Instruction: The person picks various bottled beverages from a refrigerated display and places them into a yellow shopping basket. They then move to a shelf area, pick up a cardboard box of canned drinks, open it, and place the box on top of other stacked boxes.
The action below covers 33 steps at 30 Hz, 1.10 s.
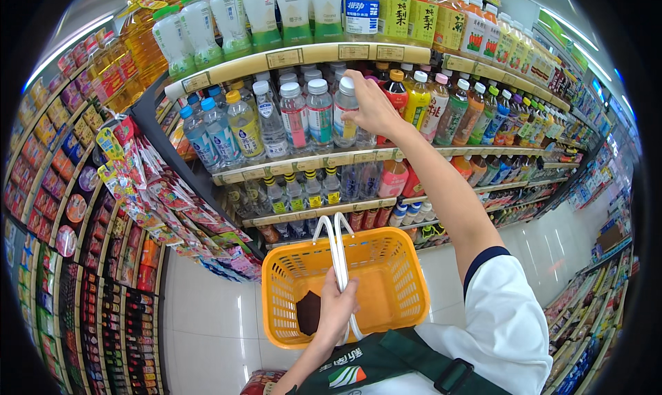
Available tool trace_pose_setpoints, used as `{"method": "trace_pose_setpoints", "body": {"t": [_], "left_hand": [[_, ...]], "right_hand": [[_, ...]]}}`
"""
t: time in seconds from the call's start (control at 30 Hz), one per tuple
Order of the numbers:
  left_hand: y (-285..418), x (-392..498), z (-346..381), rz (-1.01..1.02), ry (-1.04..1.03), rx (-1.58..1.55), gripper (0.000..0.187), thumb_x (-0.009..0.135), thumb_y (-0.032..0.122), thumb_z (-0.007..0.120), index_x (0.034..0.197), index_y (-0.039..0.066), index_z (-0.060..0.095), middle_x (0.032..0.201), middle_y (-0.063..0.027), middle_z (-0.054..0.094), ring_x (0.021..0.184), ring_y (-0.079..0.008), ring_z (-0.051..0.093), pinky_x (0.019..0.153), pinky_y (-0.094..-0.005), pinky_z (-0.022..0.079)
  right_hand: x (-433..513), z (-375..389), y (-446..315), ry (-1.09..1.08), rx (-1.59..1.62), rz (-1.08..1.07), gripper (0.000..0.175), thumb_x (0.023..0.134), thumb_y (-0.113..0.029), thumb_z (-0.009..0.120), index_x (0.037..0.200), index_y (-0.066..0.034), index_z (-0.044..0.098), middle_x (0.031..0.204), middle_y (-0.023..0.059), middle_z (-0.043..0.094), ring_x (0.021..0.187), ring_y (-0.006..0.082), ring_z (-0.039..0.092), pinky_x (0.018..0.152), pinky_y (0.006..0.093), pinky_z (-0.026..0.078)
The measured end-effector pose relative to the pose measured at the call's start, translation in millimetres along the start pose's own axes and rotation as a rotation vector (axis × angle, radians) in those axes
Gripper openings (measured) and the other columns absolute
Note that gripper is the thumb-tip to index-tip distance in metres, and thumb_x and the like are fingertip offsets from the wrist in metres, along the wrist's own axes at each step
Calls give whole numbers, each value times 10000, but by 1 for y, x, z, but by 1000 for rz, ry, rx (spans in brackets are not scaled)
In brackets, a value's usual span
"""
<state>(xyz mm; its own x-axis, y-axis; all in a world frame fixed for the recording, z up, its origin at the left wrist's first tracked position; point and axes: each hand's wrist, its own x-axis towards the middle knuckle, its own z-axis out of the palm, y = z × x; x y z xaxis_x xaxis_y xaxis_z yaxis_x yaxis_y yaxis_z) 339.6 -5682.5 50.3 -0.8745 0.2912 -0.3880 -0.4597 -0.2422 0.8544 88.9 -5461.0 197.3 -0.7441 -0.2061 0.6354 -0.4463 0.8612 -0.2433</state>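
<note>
My left hand [337, 304] grips the two white handles [339, 255] of a yellow plastic shopping basket [408, 296]. A dark brown flat item [309, 312] lies in the basket, partly hidden behind my left wrist. Reaching up to a drinks shelf, my right hand [373, 105] is around a clear plastic bottle [345, 123] with a white cap and a yellow patch on its label. That bottle stands upright in the front row. Similar bottles with a green patch [319, 118] and a pink patch [295, 121] stand to its left.
Coconut water bottles [279, 12] line the shelf above, whose front edge [310, 56] juts out over my right hand. Hanging snack packets [150, 177] crowd the left end of the shelving. Pale floor tiles [207, 312] show beside the basket. Packed shelves [584, 312] stand at the right.
</note>
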Motion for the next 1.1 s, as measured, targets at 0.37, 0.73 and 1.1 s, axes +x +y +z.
{"method": "trace_pose_setpoints", "body": {"t": [0.37, 0.73, 1.1], "left_hand": [[-7, -2, 1, -54, -74, -16, 367, 956, 98, 543, 1293, 35, 414, 758, -4, 446, 515, -70, 405, 436, -238, 373], [-11, 13, 51, -30, -186, 16, 285, 966, 81, 493, 1235, 47, 407, 837, -37, 468, 538, -90, 450, 474, -250, 405], [-86, 33, 255, -150, -525, 147, 297, 992, 110, 460, 1279, 53, 408, 970, -67, 523, 645, -105, 515, 558, -259, 460]], "right_hand": [[6, 21, 12, -41, -75, 52, 693, 735, -107, 798, 1305, -14, 415, 1178, 254, 504, 1076, 440, 537, 924, 485, 460], [-61, -29, -7, 25, -9, 70, 426, 843, -112, 691, 1239, -5, 576, 1124, 202, 522, 1018, 354, 574, 907, 409, 476], [-391, -163, 7, 66, 465, 860, 328, 966, -192, 584, 1243, -17, 603, 1104, 155, 654, 936, 227, 644, 828, 357, 513]]}}
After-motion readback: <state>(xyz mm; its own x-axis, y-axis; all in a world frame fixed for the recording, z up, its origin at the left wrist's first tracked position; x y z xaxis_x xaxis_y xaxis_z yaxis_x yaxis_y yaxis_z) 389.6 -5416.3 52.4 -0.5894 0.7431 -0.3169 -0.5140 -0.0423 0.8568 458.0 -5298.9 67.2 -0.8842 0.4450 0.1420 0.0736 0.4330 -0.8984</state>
